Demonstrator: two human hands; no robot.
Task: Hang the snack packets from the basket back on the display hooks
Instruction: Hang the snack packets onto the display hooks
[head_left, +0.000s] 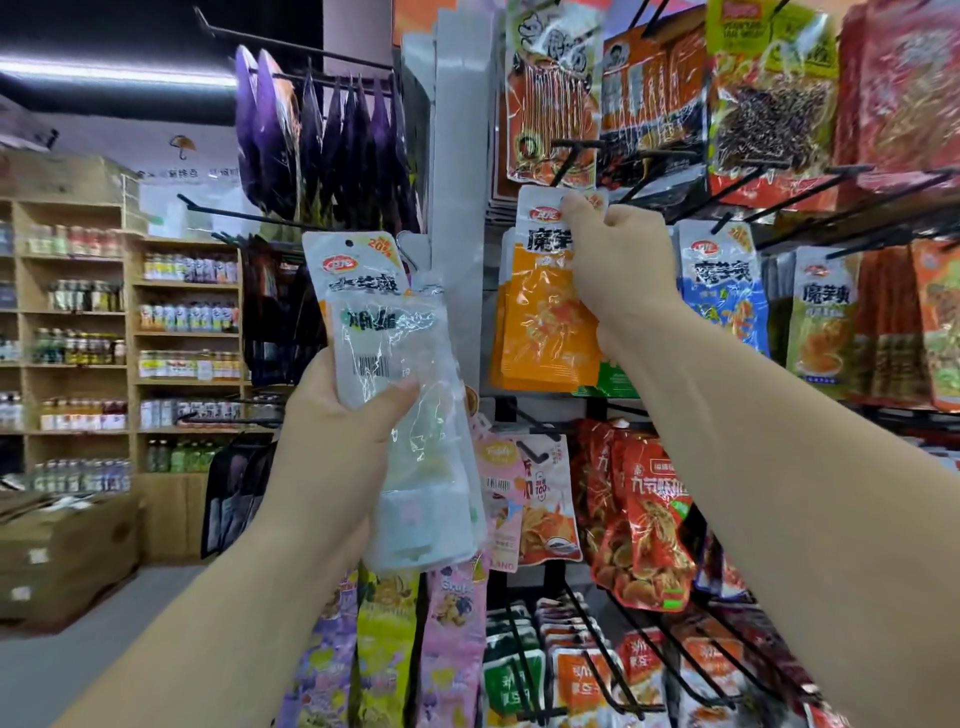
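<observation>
Left hand (337, 415): raised to the left of the rack, fingers and thumb curled round the lower half of a stack of snack packets (374, 322), thumb pressed across the front just beside the barcode. Stack upright with a slight tilt, printed white header uppermost, punched hole at the top edge not on any hook, lower end hanging below the hand. Right hand (613, 260): raised higher, fingers bunched, thumb and fingertips pinching the white header of a single orange packet (545, 322). Header held just beneath a black display hook (571, 156) (whether threaded onto the prong or only held against it, cannot tell, since the fingers cover the hole). Behind the orange packet: more packets of the same colour, hanging in a row. To its right, a blue packet (722, 291) of the same brand on the neighbouring hook. Between the two hands, a white post (457, 208) at the rack's edge. Above the left hand, purple packets (322, 140) seen edge-on on a side hook. Below the right forearm, red packets (644, 514) on lower hooks. Far left, wooden shelves (130, 291) stocked with bottles.
</observation>
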